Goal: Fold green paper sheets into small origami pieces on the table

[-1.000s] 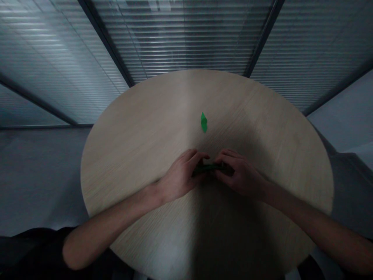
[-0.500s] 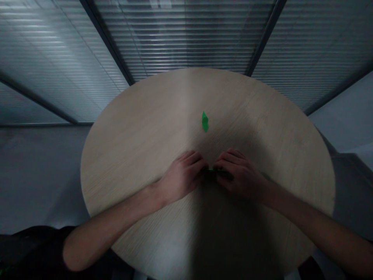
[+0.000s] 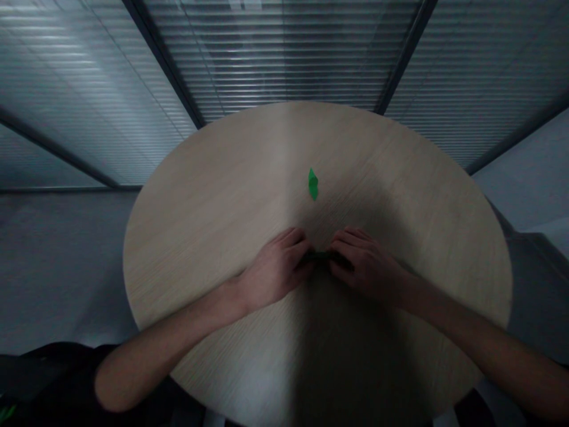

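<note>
Between my hands, low over the table, is a thin dark green strip (image 3: 320,256), perhaps folded paper; shadow hides its details. My left hand (image 3: 282,265) pinches its left end, with the fingers curled together. My right hand (image 3: 365,264) is closed around the other end. Only the short middle part of the strip shows between the fingertips. Beyond the hands lies a small bright green folded piece (image 3: 313,184) that looks like paper, pointed at both ends, touched by neither hand.
Both forearms rest over a round light wood table (image 3: 200,196). Behind it stand glass panels with horizontal blinds (image 3: 284,59) and dark frames. Grey floor (image 3: 62,255) shows at the left. A dark shadow falls across the near right part of the tabletop.
My hands have drawn slightly apart, so a bit more of the green strip shows between them. The bright green piece lies in the same place.
</note>
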Tool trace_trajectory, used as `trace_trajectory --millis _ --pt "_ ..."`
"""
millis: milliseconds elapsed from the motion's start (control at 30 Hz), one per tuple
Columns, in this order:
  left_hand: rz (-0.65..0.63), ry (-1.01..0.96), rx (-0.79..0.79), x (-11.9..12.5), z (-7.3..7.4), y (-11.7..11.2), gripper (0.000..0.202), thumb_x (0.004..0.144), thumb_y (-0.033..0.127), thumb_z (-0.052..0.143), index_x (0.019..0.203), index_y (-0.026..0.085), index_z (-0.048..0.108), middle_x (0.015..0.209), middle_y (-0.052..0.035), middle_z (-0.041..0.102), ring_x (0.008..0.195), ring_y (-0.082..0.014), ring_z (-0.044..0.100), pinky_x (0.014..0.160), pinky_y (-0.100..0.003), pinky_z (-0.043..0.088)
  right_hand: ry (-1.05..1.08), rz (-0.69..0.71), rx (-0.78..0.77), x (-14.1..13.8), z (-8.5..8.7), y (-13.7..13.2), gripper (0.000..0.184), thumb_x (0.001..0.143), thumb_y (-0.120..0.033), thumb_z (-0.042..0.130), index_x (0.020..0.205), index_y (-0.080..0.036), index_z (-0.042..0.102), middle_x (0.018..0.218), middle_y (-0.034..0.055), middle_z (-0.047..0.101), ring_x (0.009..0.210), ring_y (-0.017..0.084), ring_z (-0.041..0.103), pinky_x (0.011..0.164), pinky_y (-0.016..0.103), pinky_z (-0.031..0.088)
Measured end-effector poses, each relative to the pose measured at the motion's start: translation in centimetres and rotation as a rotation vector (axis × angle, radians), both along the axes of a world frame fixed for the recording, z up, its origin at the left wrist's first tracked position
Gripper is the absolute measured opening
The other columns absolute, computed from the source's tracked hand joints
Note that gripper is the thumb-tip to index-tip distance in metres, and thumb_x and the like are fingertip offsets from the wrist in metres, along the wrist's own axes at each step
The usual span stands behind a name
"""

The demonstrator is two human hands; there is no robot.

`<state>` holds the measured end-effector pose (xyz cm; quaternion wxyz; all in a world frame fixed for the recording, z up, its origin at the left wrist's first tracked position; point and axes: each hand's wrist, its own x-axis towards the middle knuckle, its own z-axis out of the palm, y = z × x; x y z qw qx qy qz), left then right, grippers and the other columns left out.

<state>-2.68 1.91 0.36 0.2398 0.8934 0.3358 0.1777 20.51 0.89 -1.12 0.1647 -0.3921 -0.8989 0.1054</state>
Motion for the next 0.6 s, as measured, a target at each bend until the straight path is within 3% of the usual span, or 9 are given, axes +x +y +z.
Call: trace_trajectory --millis 367,600 --pt "0.057 0.004 -0.087 -0.35 -0.48 0.6 0.014 0.102 0.019 0.058 0.092 0.015 0.067 0.092 -0.0062 0.058 0.085 -0.0212 0.058 0.073 -0.034 0.049 0.123 -0.106 -0.256 -0.35 0.79 0.63 0.004 0.089 -0.013 0.064 0.087 -0.017 0.065 0.09 0.006 0.064 0.087 0.022 0.06 0.084 0.037 0.045" --pt "0.055 0.005 -0.118 -0.21 -0.45 0.72 0.014 0.1 0.015 0.06 0.089 0.014 0.068 0.09 -0.0056 0.057 0.081 -0.0194 0.058 0.069 -0.032 0.047 0.157 -0.133 -0.281 -0.42 0.82 0.59 0.004 0.085 -0.014 0.066 0.085 -0.017 0.064 0.087 0.003 0.062 0.083 0.019 0.059 0.081 0.035 0.042"
